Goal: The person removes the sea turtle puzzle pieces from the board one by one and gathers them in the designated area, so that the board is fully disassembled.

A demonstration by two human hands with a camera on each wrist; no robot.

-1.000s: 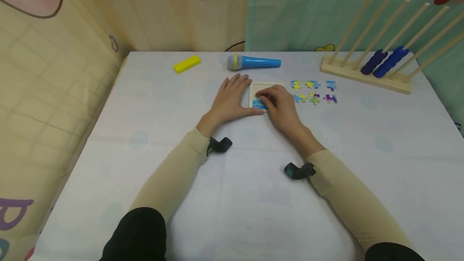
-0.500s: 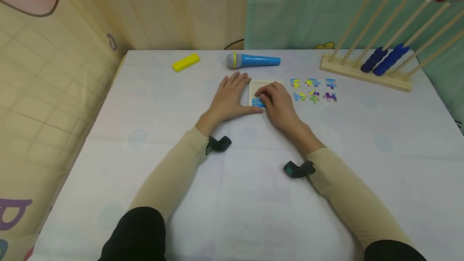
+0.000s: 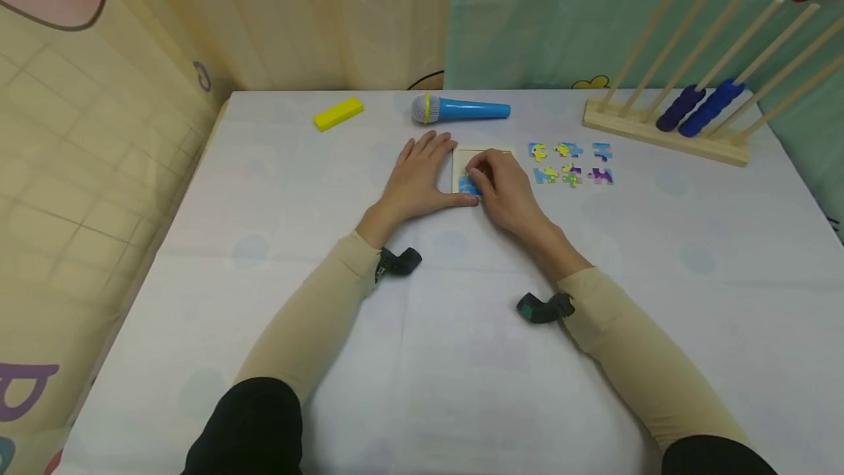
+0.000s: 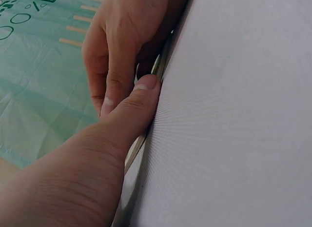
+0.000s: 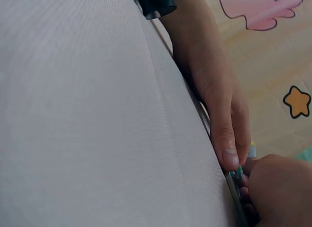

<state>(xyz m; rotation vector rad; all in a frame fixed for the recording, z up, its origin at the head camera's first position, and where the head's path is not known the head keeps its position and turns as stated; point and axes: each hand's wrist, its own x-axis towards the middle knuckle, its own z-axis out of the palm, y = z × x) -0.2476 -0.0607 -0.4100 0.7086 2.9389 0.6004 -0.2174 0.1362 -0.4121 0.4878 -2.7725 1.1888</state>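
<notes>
A pale square puzzle board [image 3: 493, 154] lies on the white table. My left hand [image 3: 422, 176] rests flat beside its left edge, fingers straight, thumb along the front edge. In the left wrist view the left hand's thumb [image 4: 139, 97] touches the board's thin rim [image 4: 161, 66]. My right hand [image 3: 504, 188] covers most of the board, its curled fingers pinching a blue puzzle piece [image 3: 469, 185] at the near-left corner. The right wrist view shows this blue piece [image 5: 237, 175] between the left hand's thumb [image 5: 226, 151] and my right hand [image 5: 278, 188]. Several loose pieces [image 3: 570, 165] lie right of the board.
A blue toy microphone [image 3: 461, 110] and a yellow block [image 3: 339, 114] lie behind the hands. A wooden peg rack [image 3: 659, 132] with dark blue beads [image 3: 699, 107] stands at the back right. Printed fabric walls close off the left and back.
The right hand's fingers have curled tighter and crept slightly left and away over the blue piece. The left hand has stayed in place.
</notes>
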